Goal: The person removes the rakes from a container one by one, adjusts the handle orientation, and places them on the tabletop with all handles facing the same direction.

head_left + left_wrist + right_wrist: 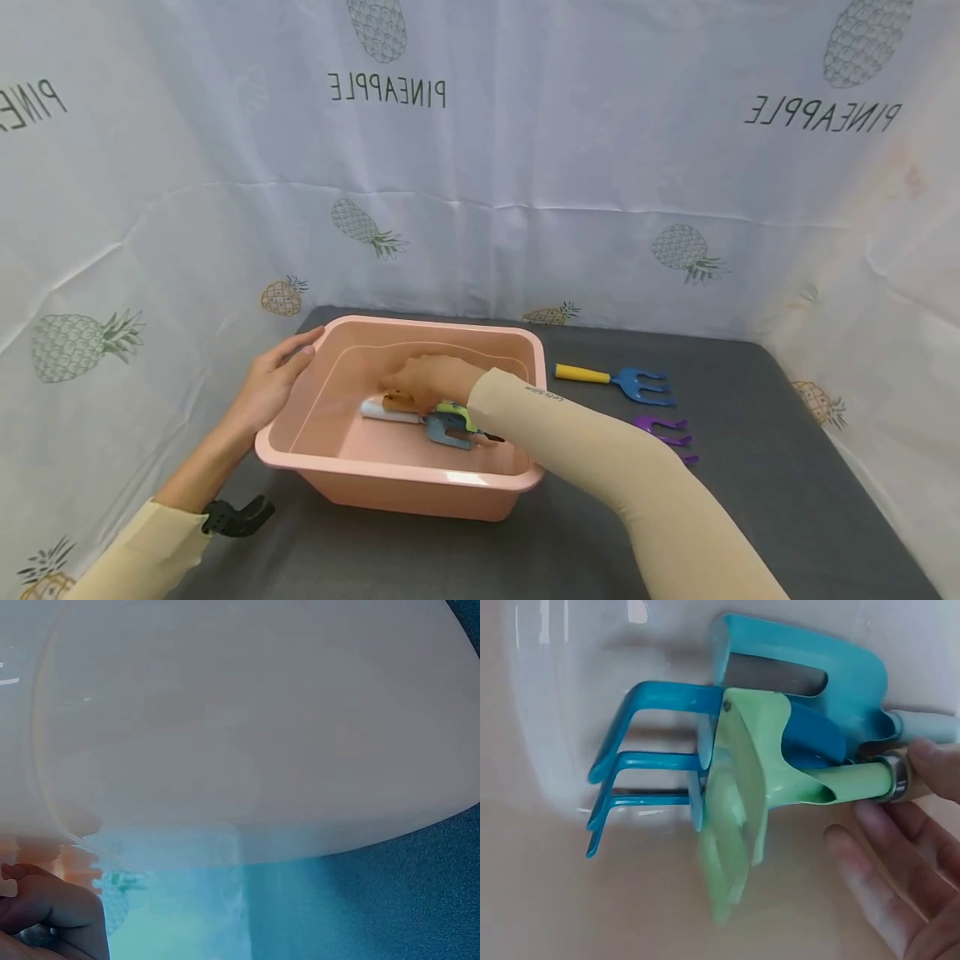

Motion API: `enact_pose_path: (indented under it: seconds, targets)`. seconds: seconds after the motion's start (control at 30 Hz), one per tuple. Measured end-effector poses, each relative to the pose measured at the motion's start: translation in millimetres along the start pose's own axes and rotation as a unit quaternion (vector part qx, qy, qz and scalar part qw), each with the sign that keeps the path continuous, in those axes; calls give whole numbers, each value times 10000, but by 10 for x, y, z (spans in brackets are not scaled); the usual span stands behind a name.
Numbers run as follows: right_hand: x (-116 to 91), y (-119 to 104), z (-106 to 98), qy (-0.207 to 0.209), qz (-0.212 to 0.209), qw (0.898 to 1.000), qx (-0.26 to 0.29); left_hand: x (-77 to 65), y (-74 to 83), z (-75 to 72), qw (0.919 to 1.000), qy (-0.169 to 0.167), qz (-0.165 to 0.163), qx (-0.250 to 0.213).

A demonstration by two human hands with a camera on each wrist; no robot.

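Note:
A pink plastic basin (pixel 405 472) stands on the table. My left hand (pixel 262 387) grips its left rim, the thumb over the edge. Reaching inside, my right hand (pixel 431 379) pinches the wooden handle of a green hand rake (pixel 757 742) near its metal collar. The green prongs bend downward. Partly under it lies a blue hand rake (pixel 667 760) with bent tines, its handle hidden. Beside these, in the right wrist view, is a light-blue garden tool (pixel 859 682) with a white handle (pixel 390 412).
Right of the basin lie a blue garden fork (pixel 641 385) with a yellow handle and a purple fork (pixel 660 425), partly hidden by the right sleeve (pixel 600 450). A pineapple-print curtain (pixel 480 167) encloses the dark table (pixel 735 408) at the back and sides.

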State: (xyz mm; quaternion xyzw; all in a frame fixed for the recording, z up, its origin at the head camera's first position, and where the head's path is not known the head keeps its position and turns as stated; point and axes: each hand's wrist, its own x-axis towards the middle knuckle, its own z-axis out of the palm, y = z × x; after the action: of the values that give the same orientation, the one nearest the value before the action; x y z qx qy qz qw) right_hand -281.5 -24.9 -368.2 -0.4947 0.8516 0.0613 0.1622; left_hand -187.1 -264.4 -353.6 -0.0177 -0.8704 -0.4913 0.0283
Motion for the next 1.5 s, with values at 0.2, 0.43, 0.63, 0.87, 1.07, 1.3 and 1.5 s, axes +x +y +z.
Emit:
enact_pose_path:
  seconds: [0.2,0.43,0.63,0.87,1.07,1.3,1.5]
  targets:
    - [-22,36,-8,65,-145,9990,422,10,19,7,10000,-14,-28,-92]
    - [-55,80,-47,22,-326,9932,1119,3,4,11,9999,-4,-13,-169]
    - [-76,82,-92,31,-237,9855,1681,3,-4,15,9998,67,49,-163]
    - [-185,72,-128,-215,147,9044,4260,3,-24,12,9999,36,69,-126]
    - [-274,79,-177,-444,105,8398,5409,7,-19,15,9999,60,55,-125]
    - [-251,188,-254,-768,-292,8850,4584,-3,4,18,9999,35,6,-159]
    - [-281,231,-327,-852,-358,9267,3642,-14,10,12,9999,12,-16,-165]
